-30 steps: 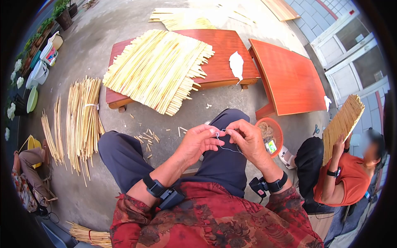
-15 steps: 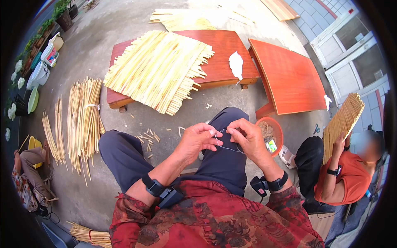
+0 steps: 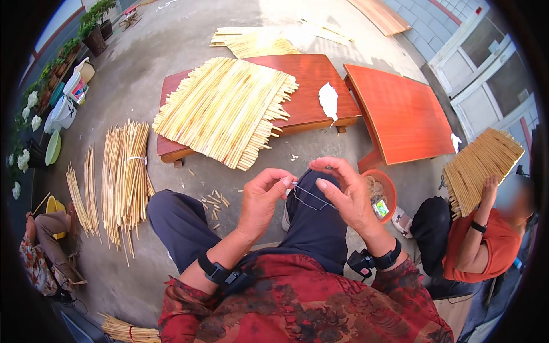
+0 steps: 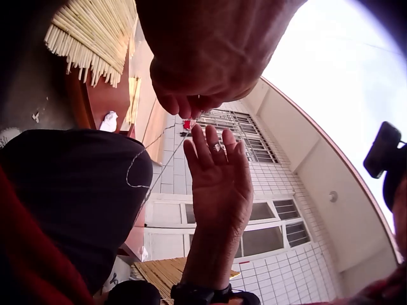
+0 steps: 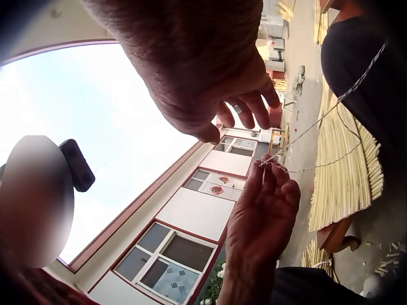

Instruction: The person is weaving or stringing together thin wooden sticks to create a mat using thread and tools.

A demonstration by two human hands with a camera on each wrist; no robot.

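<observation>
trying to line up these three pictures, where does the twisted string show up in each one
Head view: string just right of and below centre, running rightward from the left hand.
Left wrist view: string left of centre, looping down by the dark trouser knee.
Right wrist view: string in the right half, rising toward the upper right.
Shared landmark: the pale stick mat.

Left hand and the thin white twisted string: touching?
Touching. The right wrist view shows the left hand pinching the thin white twisted string at its fingertips.
</observation>
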